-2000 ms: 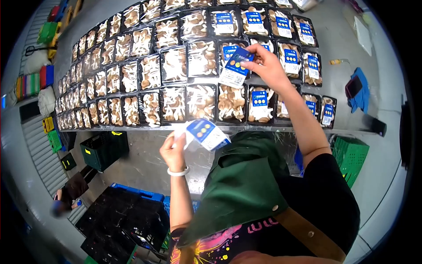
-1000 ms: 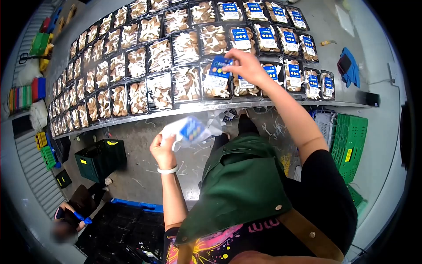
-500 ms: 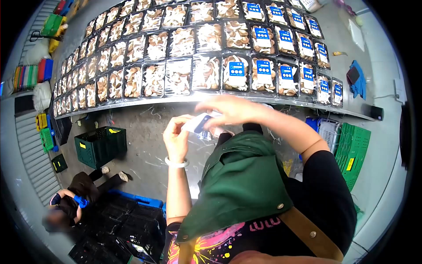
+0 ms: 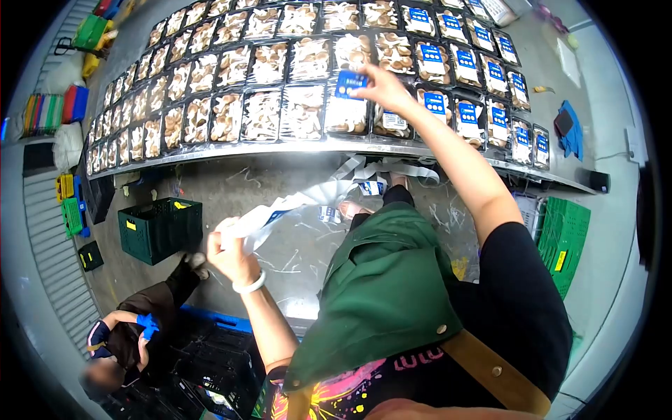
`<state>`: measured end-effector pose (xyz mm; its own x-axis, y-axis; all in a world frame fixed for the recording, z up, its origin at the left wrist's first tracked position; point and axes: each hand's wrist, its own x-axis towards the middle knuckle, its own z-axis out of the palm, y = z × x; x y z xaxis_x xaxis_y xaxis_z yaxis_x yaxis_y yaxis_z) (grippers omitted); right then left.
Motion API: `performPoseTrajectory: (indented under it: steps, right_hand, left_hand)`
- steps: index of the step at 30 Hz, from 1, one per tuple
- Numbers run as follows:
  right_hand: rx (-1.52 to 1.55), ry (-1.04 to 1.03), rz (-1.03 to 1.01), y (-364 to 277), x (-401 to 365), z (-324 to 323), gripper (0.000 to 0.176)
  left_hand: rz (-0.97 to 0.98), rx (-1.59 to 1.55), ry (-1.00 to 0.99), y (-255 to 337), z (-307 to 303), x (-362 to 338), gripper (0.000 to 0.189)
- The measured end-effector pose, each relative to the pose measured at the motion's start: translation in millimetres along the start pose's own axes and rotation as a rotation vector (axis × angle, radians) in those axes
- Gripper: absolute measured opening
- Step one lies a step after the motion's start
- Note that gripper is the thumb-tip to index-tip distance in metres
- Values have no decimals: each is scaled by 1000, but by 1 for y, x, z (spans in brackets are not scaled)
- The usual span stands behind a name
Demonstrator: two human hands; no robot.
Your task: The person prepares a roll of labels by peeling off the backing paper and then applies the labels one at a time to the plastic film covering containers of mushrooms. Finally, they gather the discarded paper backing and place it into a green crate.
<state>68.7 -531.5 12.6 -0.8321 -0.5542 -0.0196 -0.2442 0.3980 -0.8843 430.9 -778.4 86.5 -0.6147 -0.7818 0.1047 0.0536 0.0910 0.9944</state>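
One bench [image 4: 544,112], its far edge cut off above, stands near one co-worker [image 4: 143,311], head blurred, and one dark-green crate [image 4: 161,231]. It carries dozens of mushroom packs [image 4: 262,115]. The left hand [image 4: 232,253] grips a trailing label strip [image 4: 301,199]; the right hand [image 4: 385,91] pinches one label [image 4: 351,84] over a front-row pack [image 4: 343,127], contact unclear.

Mushroom packs [image 4: 262,115] are wrapped in clear, glossy plastic. Table [image 4: 542,112] is faced in smooth grey metal, dull sheen. Label strip [image 4: 318,194] is backed with smooth, paper-like stock. Apron [image 4: 378,301] is cut from matt green cloth. Dark green crate [image 4: 168,241] and bright green crate [image 4: 563,238] are moulded in hard-looking plastic.
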Motion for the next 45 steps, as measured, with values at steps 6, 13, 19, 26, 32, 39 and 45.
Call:
performPoseTrajectory:
  steps: [6,13,19,26,32,39,45]
  right_hand:
    - [-748,-133,14,33,11,44,63]
    - [65,-438,-286,-162,-62,42,63]
    - [-95,-396,-465,-193,-96,37,34]
    - [100,-234,-537,-156,-59,-17,16]
    - [161,318,71,-8,65,-162,29]
    - [-366,24,187,134,108,-125,47]
    - [-647,137,235,59,114,-113,65]
  left_hand:
    - [374,202,-70,80,-13,22,28]
    - [271,296,-267,102,28,38,7]
    - [20,132,-427,79,76,44,17]
    - [296,634,-533,44,91,69,23]
    - [27,-33,-89,63,70,137,13]
    - [168,349,-579,87,163,192,18]
    - [-56,179,-640,61,226,215,11]
